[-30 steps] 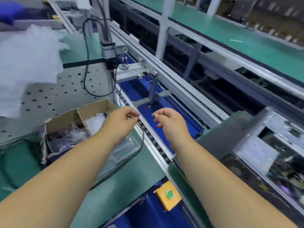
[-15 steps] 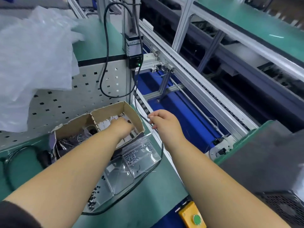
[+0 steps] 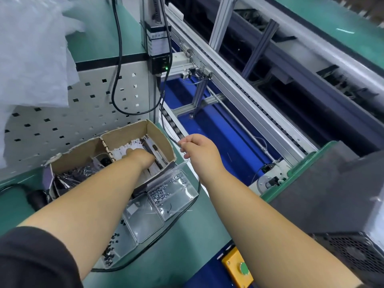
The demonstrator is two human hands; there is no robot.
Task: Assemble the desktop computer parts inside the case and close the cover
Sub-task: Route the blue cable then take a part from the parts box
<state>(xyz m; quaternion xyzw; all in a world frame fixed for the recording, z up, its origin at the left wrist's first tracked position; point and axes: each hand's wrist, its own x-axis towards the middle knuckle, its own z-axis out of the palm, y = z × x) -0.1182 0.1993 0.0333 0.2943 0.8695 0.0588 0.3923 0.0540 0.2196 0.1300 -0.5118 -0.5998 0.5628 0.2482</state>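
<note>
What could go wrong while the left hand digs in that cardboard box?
1. The left hand is buried among white ties in the cardboard box; its grip is hidden, so it may lift a clump.
2. That forearm crosses the open clear tray of screws, which withdrawing could tip.
3. The right hand seems to pinch a thin black cable; pulling may strain it.

Computer case: dark grey metal box, lower right of frame, resting on green-edged pallet; plain flat panel facing up, perforated vent grille on near face (round fan outline behind mesh). Right side cut off by frame edge.
</note>
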